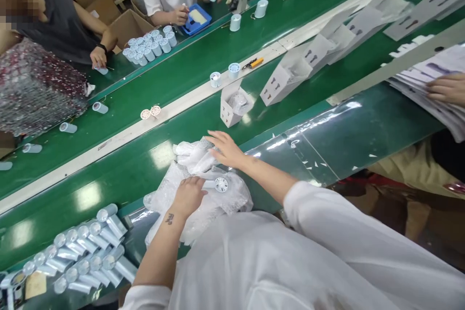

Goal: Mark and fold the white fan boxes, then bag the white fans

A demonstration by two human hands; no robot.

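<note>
The dryer (221, 184) lies over a heap of bubble bags (236, 193) right in front of the person, its spoked round end up. The left hand (189, 194) is closed around its handle, thumb on one side and fingers on the other; the right hand (225, 150) is spread, fingers apart, over the far side of the heap.

The dryer looks light and stiff, with a smooth shell that could slip in a dry palm. The handle seems the safest hold; the vents at the round end look like the part to spare. The bags look soft, slick and nearly weightless, likely to cling together, so a pinch at one edge should serve best.

The heap overlaps the edge of the green belt (119, 174) and bunches around the dryer, the closest hindrance. Past the right hand stands an open box (228, 112) with clear wrap inside, and more boxes (278, 85) lean beyond it. Other dryers (87, 242) lie in rows to the left, and white scraps (316, 164) litter the counter (271, 157) to the right.
</note>
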